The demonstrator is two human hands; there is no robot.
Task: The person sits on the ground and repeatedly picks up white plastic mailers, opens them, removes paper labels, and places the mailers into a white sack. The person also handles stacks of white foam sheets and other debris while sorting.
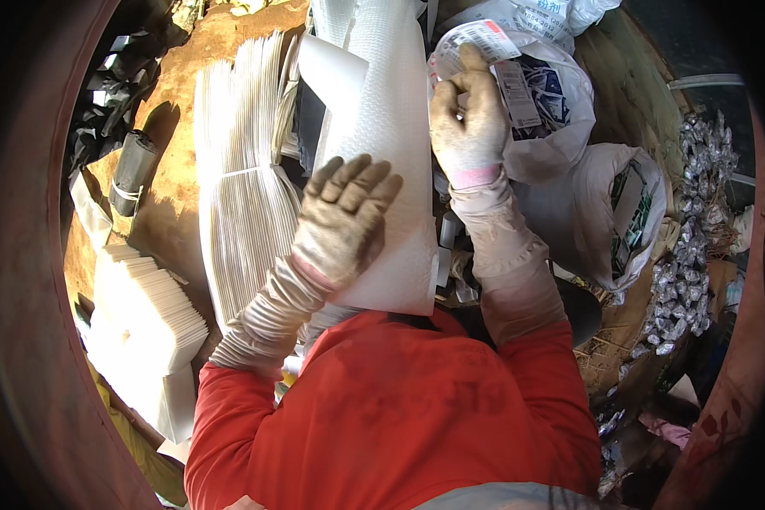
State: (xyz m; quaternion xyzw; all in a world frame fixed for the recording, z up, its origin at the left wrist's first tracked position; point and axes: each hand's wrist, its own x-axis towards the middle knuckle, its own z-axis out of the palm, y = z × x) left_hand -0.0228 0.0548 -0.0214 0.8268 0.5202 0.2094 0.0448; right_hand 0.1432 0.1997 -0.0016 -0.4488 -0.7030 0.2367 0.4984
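Observation:
My left hand point(345, 212), in a dirty pale work glove, is held over a sheet of bubble wrap point(399, 170) that spreads down toward my lap. Its fingers are stretched out and nothing is in it. Farther off on the right, my gloved right hand point(474, 119) is bent at the fingers over the mouth of a white sack. A flat white packet with red and dark print point(493, 38) lies at its fingertips, and the fingers seem to pinch it. Dark blue packets point(551, 89) show inside the white sack point(561, 153).
Tall bundles of white folded paper point(238, 187) stand left of the bubble wrap, one tied with string. A white paper stack point(149, 314) and a dark roll point(134, 170) lie farther left. Right are another white sack point(582, 195) and a strand of silvery wrapped pieces point(684, 280).

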